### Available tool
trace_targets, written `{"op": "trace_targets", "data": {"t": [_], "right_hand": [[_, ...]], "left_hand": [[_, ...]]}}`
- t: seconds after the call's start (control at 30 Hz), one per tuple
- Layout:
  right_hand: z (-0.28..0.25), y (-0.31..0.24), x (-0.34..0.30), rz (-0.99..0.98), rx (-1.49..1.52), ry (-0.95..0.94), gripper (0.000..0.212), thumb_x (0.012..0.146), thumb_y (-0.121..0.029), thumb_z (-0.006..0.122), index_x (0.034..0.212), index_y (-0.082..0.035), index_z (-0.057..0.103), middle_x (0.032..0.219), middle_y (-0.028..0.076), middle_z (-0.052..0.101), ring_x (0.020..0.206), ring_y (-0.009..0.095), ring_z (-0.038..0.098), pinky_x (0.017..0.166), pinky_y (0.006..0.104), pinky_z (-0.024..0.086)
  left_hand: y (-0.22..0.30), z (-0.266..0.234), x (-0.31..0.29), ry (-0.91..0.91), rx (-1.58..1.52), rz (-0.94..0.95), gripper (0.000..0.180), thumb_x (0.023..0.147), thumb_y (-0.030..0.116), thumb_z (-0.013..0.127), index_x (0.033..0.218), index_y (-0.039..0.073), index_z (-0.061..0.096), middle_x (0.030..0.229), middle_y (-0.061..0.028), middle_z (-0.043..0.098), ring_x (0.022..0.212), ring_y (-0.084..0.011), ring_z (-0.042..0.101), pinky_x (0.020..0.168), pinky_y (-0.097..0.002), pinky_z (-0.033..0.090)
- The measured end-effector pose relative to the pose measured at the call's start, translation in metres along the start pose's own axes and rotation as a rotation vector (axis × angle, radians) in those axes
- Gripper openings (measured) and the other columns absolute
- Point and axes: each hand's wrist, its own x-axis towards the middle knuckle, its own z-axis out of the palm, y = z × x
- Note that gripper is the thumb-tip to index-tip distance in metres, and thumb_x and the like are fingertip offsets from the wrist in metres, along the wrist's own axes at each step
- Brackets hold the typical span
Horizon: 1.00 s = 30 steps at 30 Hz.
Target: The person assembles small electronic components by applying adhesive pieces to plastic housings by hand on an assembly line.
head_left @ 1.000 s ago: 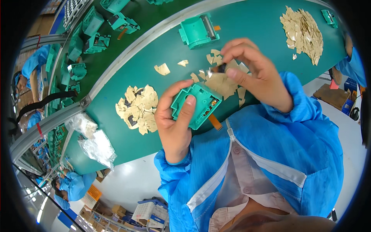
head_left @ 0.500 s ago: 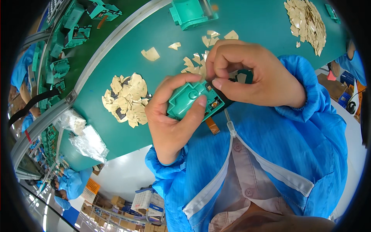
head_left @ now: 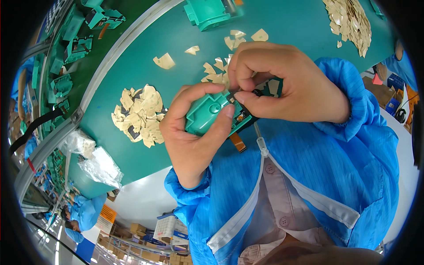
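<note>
A green plastic housing (head_left: 204, 115) is gripped in my left hand (head_left: 187, 132), fingers over its far side and thumb on its near edge. A small circuit part (head_left: 241, 118) shows in its right end, and an orange flat ribbon cable (head_left: 238, 143) hangs from it. My right hand (head_left: 282, 84) is closed in a pinch at the housing's right end. What its fingertips hold is hidden. A dark piece with a cream patch (head_left: 273, 86) shows between the right thumb and fingers.
Cream paper scraps lie in a left pile (head_left: 141, 115), a far-right pile (head_left: 349, 24) and loose beyond my hands. Another green housing (head_left: 207, 13) stands at the back. Clear plastic bags (head_left: 101, 163) lie at left. Beyond a metal rail (head_left: 110, 55) are more green housings.
The view has shifted slightly, so the table things appear a little farther left. Both hands keep nearly the same hold, with small finger movement at the housing's right end.
</note>
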Motion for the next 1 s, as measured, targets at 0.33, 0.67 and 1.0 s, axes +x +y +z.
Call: {"op": "trace_targets", "data": {"t": [0.33, 0.67, 1.0], "right_hand": [[0.000, 0.002, 0.003, -0.017, -0.018, 0.005, 0.023, 0.078, 0.009, 0.062, 0.076, -0.003, 0.043, 0.084, 0.008, 0.057, 0.077, 0.015, 0.057, 0.066, 0.0264, 0.048], [0.001, 0.007, 0.003, -0.031, -0.031, 0.027, 0.022, 0.078, 0.007, 0.063, 0.075, -0.004, 0.044, 0.081, 0.006, 0.057, 0.074, 0.014, 0.057, 0.061, 0.0256, 0.047], [-0.010, 0.005, 0.002, -0.001, -0.032, -0.009, 0.021, 0.081, 0.004, 0.066, 0.076, -0.004, 0.047, 0.081, 0.005, 0.057, 0.072, 0.012, 0.057, 0.060, 0.0255, 0.048]], "left_hand": [[-0.004, 0.000, 0.003, 0.001, -0.007, 0.021, 0.027, 0.080, -0.005, 0.074, 0.106, 0.002, 0.068, 0.094, -0.0025, 0.063, 0.086, -0.0091, 0.059, 0.078, -0.0224, 0.045], [-0.009, -0.001, 0.004, 0.009, -0.031, 0.003, 0.025, 0.078, -0.005, 0.075, 0.101, 0.002, 0.070, 0.096, -0.0031, 0.063, 0.086, -0.0094, 0.059, 0.077, -0.0224, 0.045], [-0.006, 0.004, 0.006, -0.016, -0.162, -0.054, 0.028, 0.076, -0.010, 0.072, 0.102, 0.001, 0.068, 0.099, -0.0044, 0.063, 0.089, -0.0100, 0.059, 0.079, -0.0232, 0.046]]}}
